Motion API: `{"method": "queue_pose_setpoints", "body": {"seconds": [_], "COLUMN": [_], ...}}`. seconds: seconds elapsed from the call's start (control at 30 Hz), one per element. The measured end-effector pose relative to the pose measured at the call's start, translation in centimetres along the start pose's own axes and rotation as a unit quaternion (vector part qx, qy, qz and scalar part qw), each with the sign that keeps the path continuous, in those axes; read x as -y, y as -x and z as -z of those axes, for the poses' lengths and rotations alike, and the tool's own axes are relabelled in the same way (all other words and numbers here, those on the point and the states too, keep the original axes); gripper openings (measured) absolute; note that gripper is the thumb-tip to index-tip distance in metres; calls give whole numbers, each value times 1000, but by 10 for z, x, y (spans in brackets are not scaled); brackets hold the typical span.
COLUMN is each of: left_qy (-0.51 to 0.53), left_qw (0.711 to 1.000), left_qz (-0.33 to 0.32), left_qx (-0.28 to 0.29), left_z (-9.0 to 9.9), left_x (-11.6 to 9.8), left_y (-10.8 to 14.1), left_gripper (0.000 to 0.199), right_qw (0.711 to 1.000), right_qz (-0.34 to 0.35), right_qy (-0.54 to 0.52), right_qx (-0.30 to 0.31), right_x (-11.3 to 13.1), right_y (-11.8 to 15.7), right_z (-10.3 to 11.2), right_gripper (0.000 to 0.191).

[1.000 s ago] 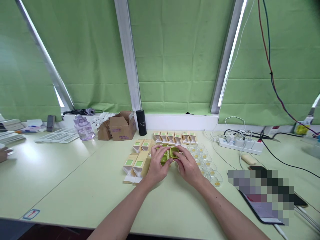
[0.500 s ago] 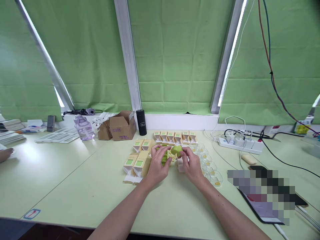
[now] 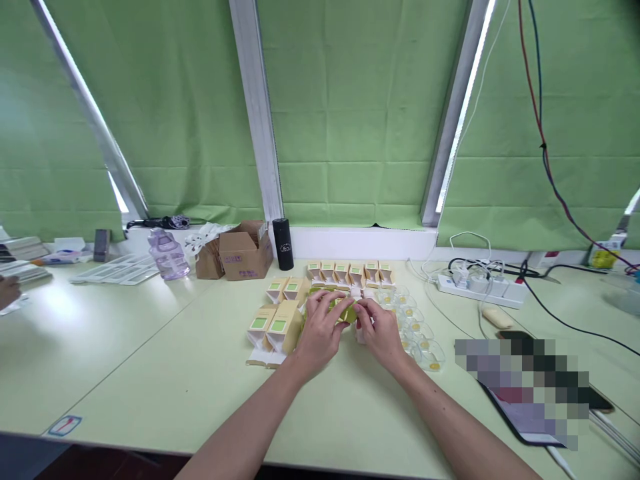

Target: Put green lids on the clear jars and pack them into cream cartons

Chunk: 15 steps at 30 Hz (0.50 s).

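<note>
Left of the clear cups (image 3: 414, 328), our left hand (image 3: 321, 327) now joins our right hand (image 3: 379, 330) in pinching the green container (image 3: 349, 314), so our work on it turns two-handed

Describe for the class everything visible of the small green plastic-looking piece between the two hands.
The small green plastic-looking piece has a yellow-green, smooth-looking surface. The left hand and right hand hold it by their fingertips, which hide much of it; its full shape, and whether it touches the pale table, cannot be told. It is between cream cardboard boxes on the left and clear plastic cups on the right.
</note>
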<state>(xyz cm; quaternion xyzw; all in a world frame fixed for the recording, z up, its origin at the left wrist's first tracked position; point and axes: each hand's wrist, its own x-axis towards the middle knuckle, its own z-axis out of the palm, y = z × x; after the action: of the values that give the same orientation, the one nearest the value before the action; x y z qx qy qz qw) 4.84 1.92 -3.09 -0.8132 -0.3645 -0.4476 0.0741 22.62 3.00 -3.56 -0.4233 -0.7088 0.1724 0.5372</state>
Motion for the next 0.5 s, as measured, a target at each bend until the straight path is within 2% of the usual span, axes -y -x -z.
{"method": "queue_pose_setpoints", "body": {"seconds": [0.13,0.23,0.37,0.5], "left_qy": [1,24,108,228], "left_qw": [1000,998,983,943], "left_qz": [8,41,132,227], "left_qx": [-16,-41,-62,-82], "left_z": [0,1,3,1], "left_x": [2,2,5,13], "left_y": [-1,-2,-5,-8], "left_gripper": [49,46,44,43], "right_qw": [1000,999,993,975], "right_qz": [17,28,60,94], "right_qy": [9,19,82,197], "right_qx": [7,-18,-56,-45], "right_x": [3,2,-5,-8], "right_y": [-1,-3,-8,-12], "right_z": [4,12,24,32], "right_gripper": [41,39,33,27]}}
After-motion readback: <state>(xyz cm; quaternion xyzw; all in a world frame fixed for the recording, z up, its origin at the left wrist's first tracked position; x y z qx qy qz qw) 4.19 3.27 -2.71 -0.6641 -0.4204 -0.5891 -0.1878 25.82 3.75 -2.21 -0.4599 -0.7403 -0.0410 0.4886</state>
